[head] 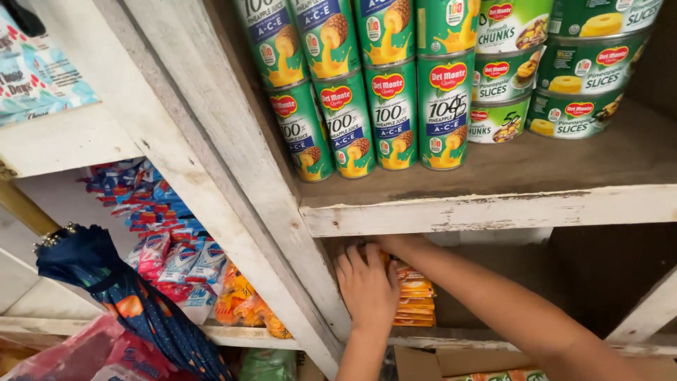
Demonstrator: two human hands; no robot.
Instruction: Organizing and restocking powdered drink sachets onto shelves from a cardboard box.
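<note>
My left hand (pixel 367 286) lies flat with fingers spread against the front of a stack of orange packets (pixel 416 300) on the lower shelf. My right forearm comes in from the lower right. My right hand (pixel 396 245) reaches the top of the same stack, just under the white wooden shelf board (pixel 493 208). Its fingers are hidden behind the left hand and the board.
Tall green juice cans (pixel 391 113) and short green pineapple cans (pixel 575 85) are stacked on the upper shelf. A white wooden post (pixel 211 176) slants to the left. Beyond it hang blue and red sachets (pixel 159 219), yellow-orange packs (pixel 243 300) and a folded dark blue umbrella (pixel 120 296). A cardboard box (pixel 451 360) sits below.
</note>
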